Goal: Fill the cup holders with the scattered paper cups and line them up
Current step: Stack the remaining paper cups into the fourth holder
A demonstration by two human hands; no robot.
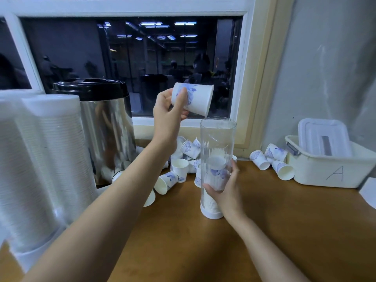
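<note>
Left hand (168, 112): raised above the worktop (284, 231), fingers and thumb closed round the base end of one paper cup (195, 99).

Right hand (225, 190): wrapped round the lower half of the clear cup holder (217, 137), which is kept upright, well in from the near edge of the worktop. A short stack of cups (215, 174) is seen through its wall; the upper half is unfilled.

Key relation: the held cup is positioned just above and slightly left of the holder's open top. Its long axis is nearly horizontal, base toward the left hand, mouth pointing right and a little down. The holder's axis is vertical. The two axes are thus roughly at right angles, so a turn of the cup is judged necessary before it can be dropped in. Which end of the stacked cups faces up cannot be read.

Loose cups (189, 151) are heaped along the far edge behind the holder; a few more (262, 159) are noted toward the far right corner, beside a white bin (325, 174). The step is judged mid-way; many cups are left.
</note>
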